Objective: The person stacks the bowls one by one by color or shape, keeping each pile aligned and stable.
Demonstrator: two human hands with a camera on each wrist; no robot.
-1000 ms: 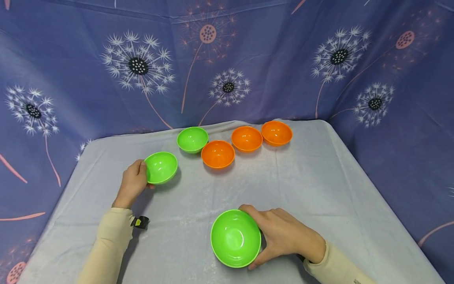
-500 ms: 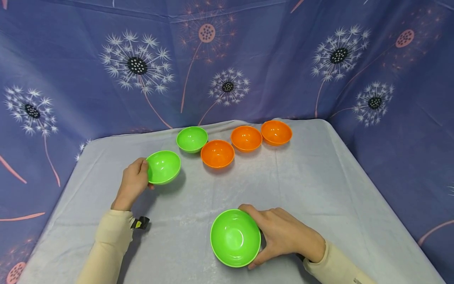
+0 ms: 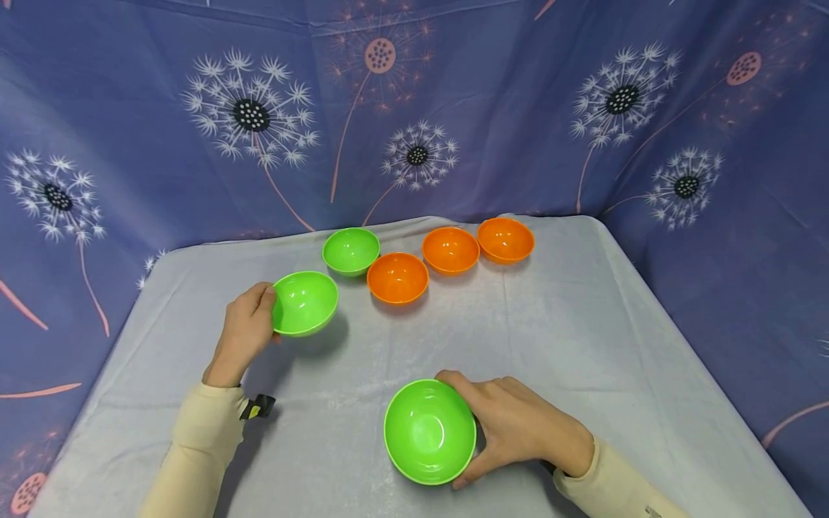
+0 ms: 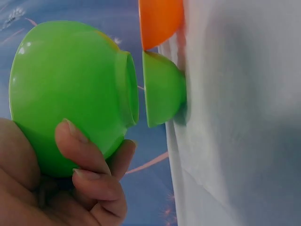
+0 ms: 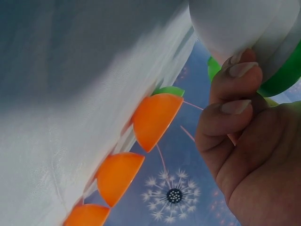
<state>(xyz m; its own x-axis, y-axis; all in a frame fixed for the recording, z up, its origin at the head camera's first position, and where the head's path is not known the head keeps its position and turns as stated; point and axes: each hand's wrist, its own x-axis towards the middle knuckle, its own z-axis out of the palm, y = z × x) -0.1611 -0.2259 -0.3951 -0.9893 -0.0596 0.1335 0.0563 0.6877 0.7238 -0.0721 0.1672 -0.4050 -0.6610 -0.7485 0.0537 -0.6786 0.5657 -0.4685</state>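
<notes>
In the head view my left hand grips a green bowl by its left side, thumb at the rim. The left wrist view shows fingers curled under this bowl, its foot raised off the cloth. Nearer the front, my right hand holds another green bowl by its right side, opening upward. Seen from the right wrist, a white rounded surface with a green edge lies above the curled fingers; how white and green parts join cannot be told.
At the back of the cloth-covered table stand a green bowl and three orange ones: the nearest orange bowl, a middle orange bowl and a right-hand orange bowl. A blue dandelion-print curtain hangs behind and at the sides.
My left hand's bowl has moved slightly right and up from the table, its shadow spreading further from it. The right hand and its bowl have stayed in place.
</notes>
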